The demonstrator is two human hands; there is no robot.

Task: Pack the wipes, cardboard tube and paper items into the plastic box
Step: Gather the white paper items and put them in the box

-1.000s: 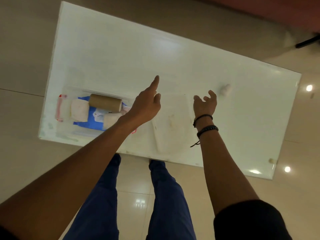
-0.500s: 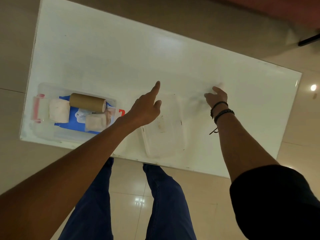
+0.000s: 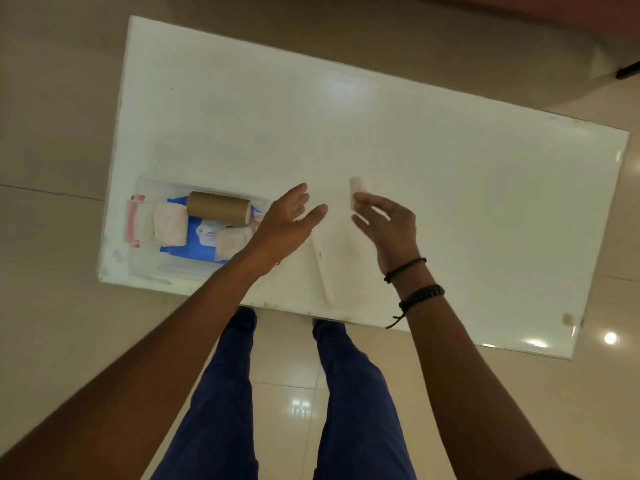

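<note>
A clear plastic box [image 3: 145,268] with a red latch [image 3: 132,220] sits at the table's left front. Inside lie a blue wipes pack [image 3: 194,244], a brown cardboard tube [image 3: 219,207] and two folded paper items [image 3: 170,224], [image 3: 232,241]. My left hand [image 3: 284,223] hovers just right of the box, fingers straight and spread, holding nothing. My right hand [image 3: 385,223] pinches a small white paper roll [image 3: 356,192] at its fingertips, held above the table to the right of my left hand.
A clear plastic lid [image 3: 329,265] lies flat on the white table [image 3: 450,188] between my hands, near the front edge. A small beige spot [image 3: 568,319] sits at the table's right front corner. Tiled floor surrounds the table; my legs stand below.
My right hand reached to the small white roll on the table, took hold of it and brought it back leftward. My left hand's pointing finger relaxed into a spread hand.
</note>
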